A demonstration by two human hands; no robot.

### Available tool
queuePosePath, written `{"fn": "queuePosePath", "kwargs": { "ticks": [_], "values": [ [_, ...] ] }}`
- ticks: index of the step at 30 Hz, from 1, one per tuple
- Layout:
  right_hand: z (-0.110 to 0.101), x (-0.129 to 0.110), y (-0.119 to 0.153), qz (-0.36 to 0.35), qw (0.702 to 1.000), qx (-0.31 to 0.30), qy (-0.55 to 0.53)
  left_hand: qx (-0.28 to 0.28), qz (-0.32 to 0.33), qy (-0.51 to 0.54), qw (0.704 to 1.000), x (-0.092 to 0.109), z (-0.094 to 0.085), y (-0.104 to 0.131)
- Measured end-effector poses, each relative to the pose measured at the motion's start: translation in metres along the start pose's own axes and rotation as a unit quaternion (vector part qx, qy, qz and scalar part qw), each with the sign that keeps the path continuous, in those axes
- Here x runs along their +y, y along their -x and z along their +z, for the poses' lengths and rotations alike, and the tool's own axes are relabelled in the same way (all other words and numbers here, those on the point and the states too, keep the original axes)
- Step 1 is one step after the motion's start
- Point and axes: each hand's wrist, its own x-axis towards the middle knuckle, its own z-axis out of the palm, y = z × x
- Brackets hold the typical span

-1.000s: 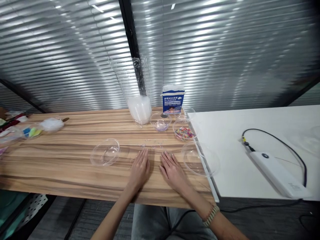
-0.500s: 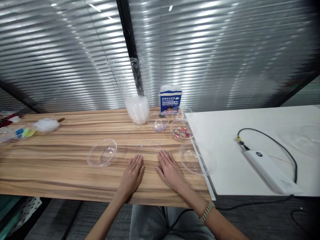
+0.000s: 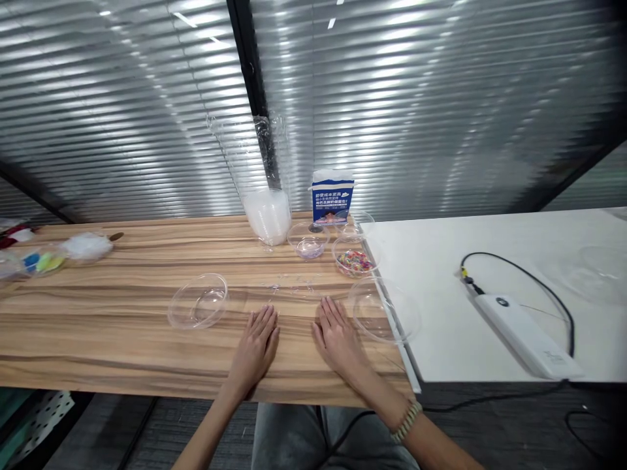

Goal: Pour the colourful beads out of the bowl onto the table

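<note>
My left hand (image 3: 256, 344) lies flat on the wooden table (image 3: 112, 333), fingers stretched forward, holding nothing. My right hand (image 3: 337, 336) also rests flat there, empty, with its thumb a little apart. A clear plastic bowl (image 3: 200, 302) sits tilted to the left of my left hand. Just right of my right hand is a clear round lid or bowl (image 3: 377, 312). Small clear pieces (image 3: 294, 287), too small to name, lie beyond my fingertips. Behind them are a bowl of colourful beads (image 3: 354, 262) and a clear bowl with pale purplish contents (image 3: 309, 247).
A clear bag with white stacked cups or bowls (image 3: 268, 215) stands at the back beside a blue carton (image 3: 332, 201). Packets (image 3: 87, 246) lie far left. On the white table (image 3: 426, 339) at right sits a white device (image 3: 526, 336) with a black cable.
My right hand has slid slightly to the right, away from my left hand. The left hand stays nearly in place, and the view has shifted a little.
</note>
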Motion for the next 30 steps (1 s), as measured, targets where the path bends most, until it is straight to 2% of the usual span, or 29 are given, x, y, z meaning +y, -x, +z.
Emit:
{"fn": "queuePosePath", "kwargs": {
  "ticks": [4,8,12,15,18,22,26,30],
  "values": [
    [0.003,0.002,-0.002,0.000,1.000,0.007,-0.010,0.017,0.003,-0.031,0.999,0.006,-0.003,-0.003],
    [0.007,0.003,-0.002,0.002,1.000,0.018,-0.024,-0.040,0.061,-0.031,0.997,0.008,-0.011,-0.009],
    [0.007,0.004,-0.001,0.008,0.999,0.022,-0.034,-0.042,0.029,-0.038,0.998,0.005,-0.014,-0.009],
    [0.004,0.002,-0.001,0.010,0.999,0.015,-0.037,-0.026,0.026,-0.039,0.999,0.012,-0.012,-0.014],
    [0.002,0.000,0.000,0.008,0.999,0.010,-0.041,-0.021,0.051,-0.010,0.998,0.027,-0.007,-0.033],
    [0.002,-0.001,0.000,0.000,0.999,0.011,-0.048,-0.032,0.057,0.049,0.997,0.042,0.007,-0.075],
    [0.002,0.002,-0.001,0.004,0.998,0.018,-0.055,-0.004,0.033,0.080,0.996,0.040,0.024,-0.104],
    [0.003,0.002,-0.001,0.020,0.997,0.028,-0.069,0.036,0.045,0.115,0.992,0.027,0.030,-0.101]
  ]
}}
